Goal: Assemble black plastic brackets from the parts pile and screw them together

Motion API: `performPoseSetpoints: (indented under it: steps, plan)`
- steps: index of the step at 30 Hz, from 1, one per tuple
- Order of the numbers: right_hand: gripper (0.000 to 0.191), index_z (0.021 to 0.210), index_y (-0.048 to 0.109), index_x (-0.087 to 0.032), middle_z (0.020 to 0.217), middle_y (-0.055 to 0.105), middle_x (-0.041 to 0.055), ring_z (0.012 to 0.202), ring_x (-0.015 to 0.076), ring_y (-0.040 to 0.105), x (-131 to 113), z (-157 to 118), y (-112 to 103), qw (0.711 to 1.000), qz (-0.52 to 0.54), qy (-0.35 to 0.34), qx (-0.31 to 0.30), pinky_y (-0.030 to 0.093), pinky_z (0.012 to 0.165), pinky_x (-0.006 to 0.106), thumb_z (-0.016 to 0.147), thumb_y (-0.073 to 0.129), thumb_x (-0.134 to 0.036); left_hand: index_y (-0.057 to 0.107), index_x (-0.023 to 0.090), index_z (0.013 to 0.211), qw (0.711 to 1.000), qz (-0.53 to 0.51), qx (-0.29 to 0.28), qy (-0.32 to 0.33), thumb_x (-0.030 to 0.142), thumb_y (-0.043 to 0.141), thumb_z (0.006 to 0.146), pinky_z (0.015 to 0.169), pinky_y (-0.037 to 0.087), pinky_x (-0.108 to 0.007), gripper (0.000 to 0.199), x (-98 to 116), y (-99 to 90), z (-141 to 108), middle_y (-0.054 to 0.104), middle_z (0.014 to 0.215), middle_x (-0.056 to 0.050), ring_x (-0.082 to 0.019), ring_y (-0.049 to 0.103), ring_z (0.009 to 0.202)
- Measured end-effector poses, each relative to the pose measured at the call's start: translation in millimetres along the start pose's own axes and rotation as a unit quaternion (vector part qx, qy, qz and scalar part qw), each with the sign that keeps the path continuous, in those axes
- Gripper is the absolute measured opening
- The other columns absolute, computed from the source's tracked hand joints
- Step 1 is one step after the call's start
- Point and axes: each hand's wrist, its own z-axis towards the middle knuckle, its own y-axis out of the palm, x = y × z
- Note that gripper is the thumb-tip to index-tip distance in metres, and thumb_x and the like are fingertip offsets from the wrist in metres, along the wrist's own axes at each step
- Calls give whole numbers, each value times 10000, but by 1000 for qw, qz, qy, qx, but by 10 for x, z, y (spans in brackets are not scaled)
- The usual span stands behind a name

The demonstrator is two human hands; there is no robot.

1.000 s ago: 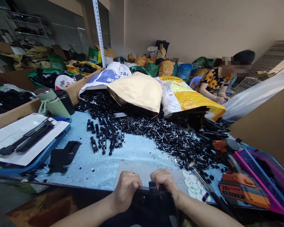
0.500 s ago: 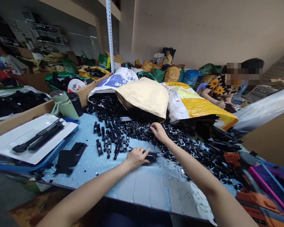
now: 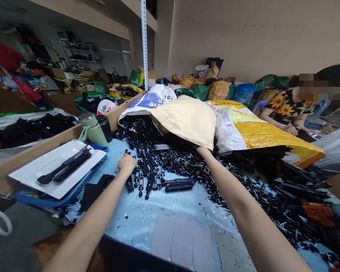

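Observation:
My left hand (image 3: pixel 127 163) is closed over the left end of a cluster of black jointed parts (image 3: pixel 150 183) with ball ends. Small black knobs poke out above its fingers, so it appears to grip one such part, mostly hidden. My right hand (image 3: pixel 203 150) reaches under the mouth of a cream paper sack (image 3: pixel 184 115); its fingers are out of sight inside. On the blue tabletop between my arms rests a long black clamp-like piece (image 3: pixel 180 184). Behind it spreads a heap of small black parts with silvery pins (image 3: pixel 184 162).
At left, a green bottle (image 3: pixel 95 130) and dark cup (image 3: pixel 104 127) stand beside a wooden rail. A blue basket (image 3: pixel 59 200) carries a white board with black bars. A yellow-white sack (image 3: pixel 252 130) lies right. An orange tool (image 3: pixel 319 213) sits at lower right. Another person sits beyond.
My left hand has left the clamp-like piece and moved left to the jointed parts. My right hand has gone forward under the cream sack. The view has shifted, moving the scene's left side inward.

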Motion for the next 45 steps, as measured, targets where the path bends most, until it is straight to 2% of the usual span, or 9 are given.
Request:
performPoseSetpoints:
  steps: [8,13,18,21,26,31,34,37,45]
  plan:
    - [459,1003,512,-97,950,584,127,863,231,553,-39,-704,-158,999,21,-38,-6,403,716,295,731,539,-466,585,64,957,996,-13,-81,-41,212,489,741,692,450,-323,278,-80,106,29,612,1001,-212,-287,589,914]
    - [398,818,505,-169,713,557,11,625,144,506,130,-1592,-183,965,245,-78,-48,377,541,238,737,492,-558,496,6,1073,999,-6,-47,-23,228,472,745,715,447,-336,397,-96,-123,-181,608,987,-225,-297,585,918]
    - [393,824,538,-181,715,556,5,620,145,487,522,-2361,-322,944,214,-164,-193,370,545,243,688,574,-548,511,99,1062,993,12,11,114,346,396,814,714,439,-336,368,-94,-428,-927,634,902,-137,-276,592,872]
    - [486,1015,551,-182,949,586,79,874,224,503,553,-2641,-359,956,115,-201,-182,391,734,325,680,599,-531,585,120,893,970,64,-52,230,335,390,828,587,443,-318,298,8,-388,-1637,629,732,-105,-246,610,691]
    - [461,1234,429,-231,1116,545,82,1036,229,445,288,-2835,-178,930,96,-322,-149,307,909,397,814,505,-407,617,121,792,901,80,-177,388,141,563,686,715,438,-326,120,160,33,-2352,609,920,-134,-251,573,867]
    - [386,1203,470,-244,1025,570,81,936,210,518,193,-2896,-45,928,310,-173,-111,408,822,369,865,402,-418,543,162,778,864,-131,-154,462,171,448,799,763,411,-343,98,51,250,-2251,558,897,-71,-210,519,891]
    - [474,1255,410,-241,864,604,56,682,176,584,88,-2954,-28,835,528,-6,-155,483,613,321,863,335,-498,482,176,918,839,-312,-212,392,258,384,853,657,435,-274,144,88,277,-2303,527,792,-8,-133,536,689]
    - [547,1278,388,-216,690,571,15,472,129,525,1,-2988,-41,744,633,44,-207,461,455,274,840,348,-540,404,210,1143,820,-417,-232,316,323,380,861,623,446,-248,306,200,257,-2446,525,832,4,-107,546,641]
    - [422,1272,414,-296,815,458,12,618,93,509,133,-2900,-191,823,521,-184,-132,490,523,235,856,444,-365,483,223,1197,834,-419,-93,347,285,373,876,761,445,-307,345,343,182,-2594,527,892,-49,-153,529,822]
